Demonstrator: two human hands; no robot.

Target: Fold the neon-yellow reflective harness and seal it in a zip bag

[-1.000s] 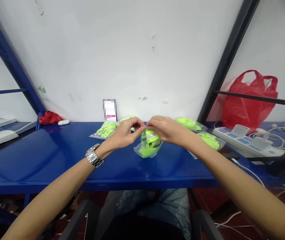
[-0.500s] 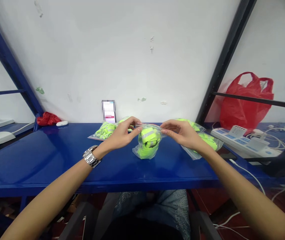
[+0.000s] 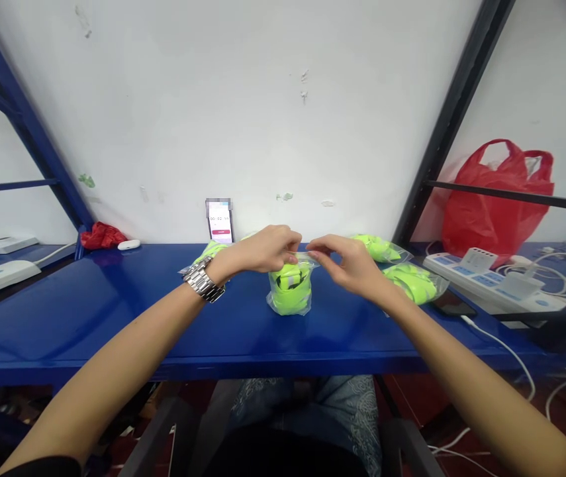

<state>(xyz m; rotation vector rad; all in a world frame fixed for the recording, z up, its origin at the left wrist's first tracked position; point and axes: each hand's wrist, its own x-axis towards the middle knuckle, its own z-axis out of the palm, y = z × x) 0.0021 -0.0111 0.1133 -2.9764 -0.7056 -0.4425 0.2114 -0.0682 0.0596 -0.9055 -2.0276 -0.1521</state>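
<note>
— Pinched together with the fingers of the left hand, but on what?

— On the upper edge of a clear plastic bag stuffed with fluorescent yellow-green fabric. Brought thumb and forefinger of the right hand together too, apparently on its right corner.

— Changed what, just then?

— Shifted the left grip rightward along the edge, near the right one, after holding the mouth stretched wide a moment earlier. Left only a short span between the grips, judging by that; could not tell whether sealed.

— Pointed it which way?

— Mouth up, rounded base down, apparently resting on the glossy blue desk, straight ahead between the forearms. Ran roughly upright along its long axis, with hardly any lean.

— Saw what farther out?

— Passed a silver metal wristwatch first, on the left wrist. Then found two similar clear bags of yellow-green fabric beyond the right hand, a lit phone propped by the white wall, and well apart, to the right, a red plastic carrier bag.
</note>
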